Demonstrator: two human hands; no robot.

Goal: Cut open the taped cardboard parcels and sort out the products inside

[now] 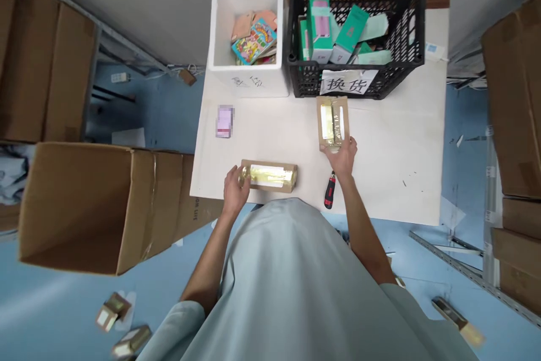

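Note:
A small cardboard box (270, 175) with yellowish tape over a white label lies lengthwise near the table's front edge. My left hand (235, 191) grips its left end, thumb and fingers on either side. Farther back, a second taped cardboard box (333, 119) lies in front of the black crate. My right hand (342, 157) is closed around its near end, with the thumb at the left corner. Just below that hand is a red and black screwdriver (330, 190), its handle toward me and untouched.
At the table's back stand a white foam box (248, 80) holding colourful booklets and a black plastic crate (357, 89) with green cartons. A pinkish packet (225, 121) lies on the left of the table (393, 169). A large open carton (139, 209) stands left; small boxes (132, 341) litter the floor.

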